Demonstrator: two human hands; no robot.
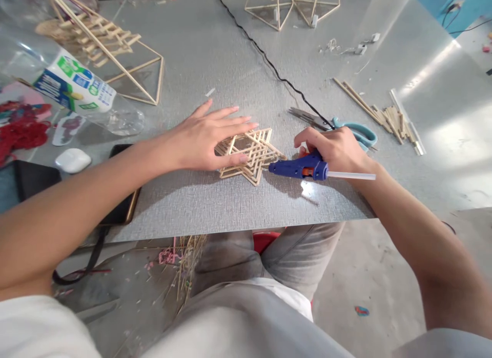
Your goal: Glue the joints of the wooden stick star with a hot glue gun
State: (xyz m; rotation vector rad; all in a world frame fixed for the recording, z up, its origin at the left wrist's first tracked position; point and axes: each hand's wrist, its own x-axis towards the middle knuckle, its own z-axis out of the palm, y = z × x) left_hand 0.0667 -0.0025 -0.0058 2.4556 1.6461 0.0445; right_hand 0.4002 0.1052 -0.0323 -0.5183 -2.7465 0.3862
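A star-shaped lattice of thin wooden sticks [257,152] lies flat on the grey table [215,71]. My left hand [209,137] rests on its left half, fingers stretched out flat and pressing it down. My right hand [336,147] is wrapped round a blue glue gun [298,168] with a clear glue stick out the back. The gun's nozzle points left and sits at the star's right tip.
Teal-handled scissors [346,127] lie just behind my right hand, beside a pile of cut sticks [384,117]. A black cord [269,65] runs across the table. Stick-frame models [115,55], a plastic bottle [77,88], a phone [123,204] and a white case [73,160] sit at left.
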